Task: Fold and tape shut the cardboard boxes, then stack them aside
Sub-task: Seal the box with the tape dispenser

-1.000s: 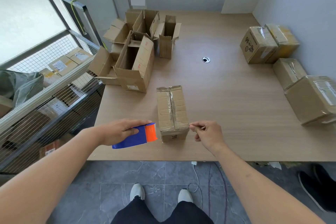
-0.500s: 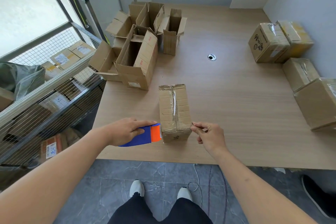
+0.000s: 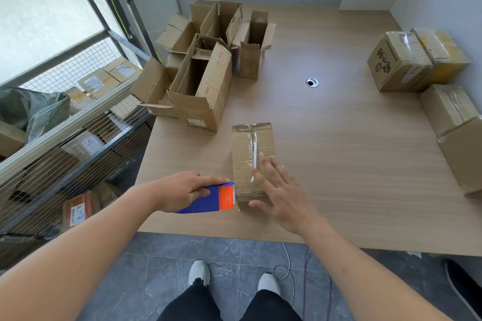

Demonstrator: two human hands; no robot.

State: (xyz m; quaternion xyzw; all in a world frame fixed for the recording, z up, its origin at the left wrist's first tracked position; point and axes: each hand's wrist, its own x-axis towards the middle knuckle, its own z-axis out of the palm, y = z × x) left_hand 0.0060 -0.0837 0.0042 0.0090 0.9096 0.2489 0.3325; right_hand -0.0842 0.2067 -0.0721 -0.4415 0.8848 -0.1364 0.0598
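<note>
A small closed cardboard box (image 3: pixel 246 148) lies on the wooden table (image 3: pixel 339 164) near its front edge, with clear tape along its top seam. My left hand (image 3: pixel 186 190) grips a blue and orange tape dispenser (image 3: pixel 214 198), whose orange end touches the box's near left corner. My right hand (image 3: pixel 279 190) is spread with straight fingers over the near end of the box; the thumb lies along its front face. Several open, unfolded boxes (image 3: pixel 206 81) stand at the table's far left.
Taped boxes (image 3: pixel 399 60) sit along the right wall, with more (image 3: pixel 464 138) near the right edge. A round cable hole (image 3: pixel 312 82) is mid-table. A metal wire rack (image 3: pixel 78 117) with parcels stands to the left. A white cable (image 3: pixel 287 266) hangs at the front edge.
My right hand let go of its pinch at the box's near right corner and opened flat over the box's near end. The dispenser moved right against the box.
</note>
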